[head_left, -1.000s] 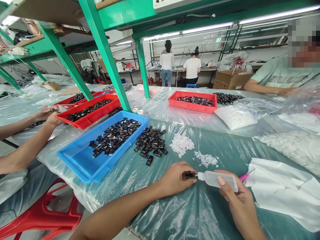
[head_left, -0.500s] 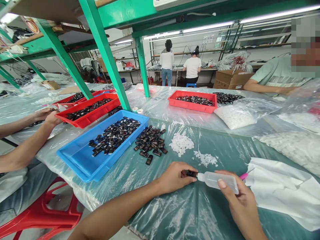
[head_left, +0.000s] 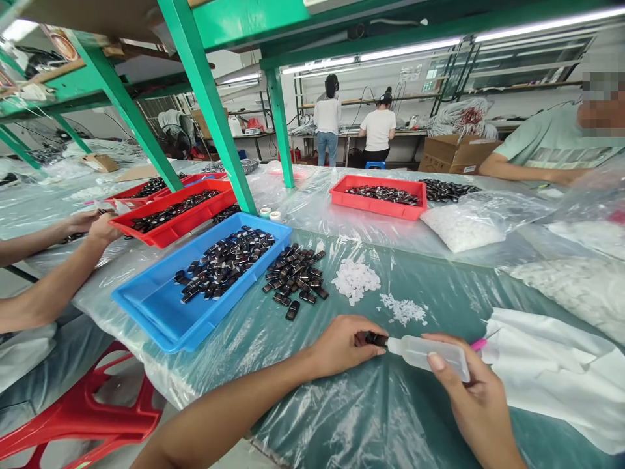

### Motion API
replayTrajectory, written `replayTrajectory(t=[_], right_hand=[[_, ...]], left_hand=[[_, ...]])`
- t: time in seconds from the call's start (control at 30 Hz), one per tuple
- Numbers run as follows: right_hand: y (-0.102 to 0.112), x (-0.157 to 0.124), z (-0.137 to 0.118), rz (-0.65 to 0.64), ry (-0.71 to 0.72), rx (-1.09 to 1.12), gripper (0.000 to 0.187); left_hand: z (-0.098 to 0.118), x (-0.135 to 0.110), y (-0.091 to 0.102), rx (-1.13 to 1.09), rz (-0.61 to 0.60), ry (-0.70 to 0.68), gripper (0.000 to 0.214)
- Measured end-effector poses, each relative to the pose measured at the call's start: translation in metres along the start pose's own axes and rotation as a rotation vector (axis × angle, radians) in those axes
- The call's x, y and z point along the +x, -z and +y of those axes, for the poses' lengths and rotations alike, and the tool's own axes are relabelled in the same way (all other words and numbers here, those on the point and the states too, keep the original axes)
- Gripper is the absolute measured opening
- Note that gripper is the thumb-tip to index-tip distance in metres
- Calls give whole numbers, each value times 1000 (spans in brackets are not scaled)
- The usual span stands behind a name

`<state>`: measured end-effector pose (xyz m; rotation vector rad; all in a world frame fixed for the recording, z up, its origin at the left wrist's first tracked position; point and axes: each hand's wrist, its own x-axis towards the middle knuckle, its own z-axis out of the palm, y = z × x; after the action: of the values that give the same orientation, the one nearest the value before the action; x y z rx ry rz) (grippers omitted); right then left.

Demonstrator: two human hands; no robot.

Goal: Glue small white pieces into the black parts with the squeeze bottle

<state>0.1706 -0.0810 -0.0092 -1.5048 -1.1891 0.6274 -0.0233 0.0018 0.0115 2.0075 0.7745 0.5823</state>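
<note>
Between the thumb and fingers of my left hand (head_left: 347, 345) is a small black plastic casing (head_left: 375, 339), partly hidden by the fingers. My right hand (head_left: 471, 384) grips a translucent squeeze bottle (head_left: 430, 357), tipped on its side. The bottle's nozzle meets the casing, or comes very close to it. A thin pink-handled tool (head_left: 478, 344) sticks out behind the right fingers; whether the hand holds it I cannot tell. Beyond my hands lie a heap of black casings (head_left: 295, 273), a pile of white pieces (head_left: 355, 281) and smaller white bits (head_left: 403, 309).
At left a blue tray (head_left: 146, 312) holds many black casings. Red trays (head_left: 161, 238) stand behind it, near a co-worker's hands (head_left: 100, 225). A white cloth (head_left: 561, 384) lies at right, below bags of white pieces (head_left: 463, 225). A green post (head_left: 209, 111) rises from the table.
The view has shifted very slightly. Both hands keep the same hold, with the bottle nozzle still at the casing.
</note>
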Motion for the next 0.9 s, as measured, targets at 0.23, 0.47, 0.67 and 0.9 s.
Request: replayTrajectory(t=[0.23, 0.47, 0.67, 0.9], right_hand=[[-1, 0, 1, 21, 25, -12, 29], [0, -3, 1, 21, 115, -81, 28], [0, -5, 1, 23, 228, -158, 24], [0, -6, 0, 10, 186, -106, 24]], left_hand=[[0, 0, 0, 111, 47, 10, 23], [-1, 0, 0, 133, 41, -9, 21], [1, -1, 0, 157, 75, 1, 17], [-2, -1, -2, 110, 65, 12, 17]])
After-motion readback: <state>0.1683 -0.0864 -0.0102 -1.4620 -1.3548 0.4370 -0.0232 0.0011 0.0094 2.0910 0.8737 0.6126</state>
